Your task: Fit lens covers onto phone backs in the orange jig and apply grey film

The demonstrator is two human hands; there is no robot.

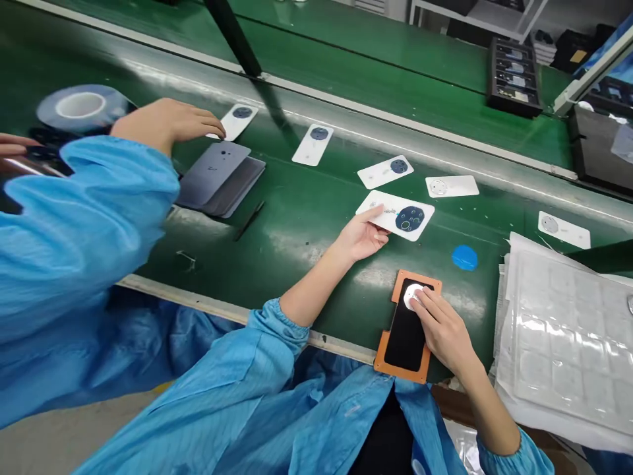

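My left hand (364, 232) is closed on a white card (388, 198) with a dark blue round camera-ring print at its right end, held over the bench. Below it lies an orange jig (384, 353) with a black phone-shaped panel (405, 340) in it. My right hand (444, 328) has its fingertips closed at a white round piece (410, 295) on the panel's upper end. The fingers partly cover that piece. Just beyond my left hand, a similar white card (383, 173) and one with a pale ring (457, 187) lie flat.
A co-worker's hand (165, 122) touches another card (242, 119) at upper left, near grey phone panels (212, 173) and a tape roll (79, 105). A blue disc (465, 258) lies right of centre. Clear plastic trays (568, 330) are stacked at right.
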